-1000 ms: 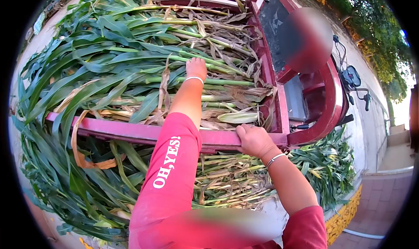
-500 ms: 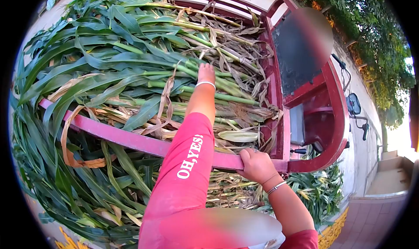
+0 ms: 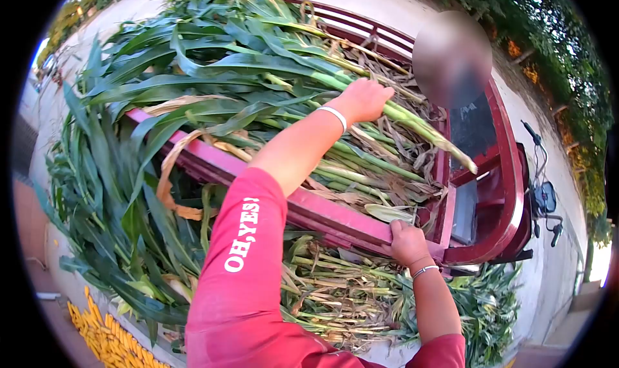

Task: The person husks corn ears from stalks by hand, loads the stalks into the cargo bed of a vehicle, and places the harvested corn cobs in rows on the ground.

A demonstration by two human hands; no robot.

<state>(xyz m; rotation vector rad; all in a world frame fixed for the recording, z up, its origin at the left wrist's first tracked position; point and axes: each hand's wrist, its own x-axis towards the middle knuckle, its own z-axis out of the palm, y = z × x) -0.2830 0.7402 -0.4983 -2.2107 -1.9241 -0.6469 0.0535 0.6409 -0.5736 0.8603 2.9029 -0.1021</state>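
My left hand (image 3: 365, 101), with a white band at the wrist, is closed around a green corn stalk (image 3: 422, 128). The stalk's cut end points right, toward the front of the cart, and its leaves trail left. Under it lies a heap of corn stalks (image 3: 374, 158) in the bed of a red cargo tricycle. My right hand (image 3: 409, 243), wearing a metal bracelet, grips the pink-red side rail (image 3: 348, 221) near the bed's front corner. A pale corn husk (image 3: 390, 213) lies just inside the rail by that hand.
Long leaves (image 3: 138, 194) hang over the rail at left. More stalks (image 3: 348, 290) lie on the ground beside the cart. Yellow corn cobs (image 3: 113, 336) are spread at lower left. The red cab frame (image 3: 512, 207) and handlebars (image 3: 545, 194) stand at right, near trees (image 3: 548, 58).
My left hand has lifted a corn stalk up from the heap and moved right with it. My right hand stays on the rail. The view has shifted, showing more cobs at lower left.
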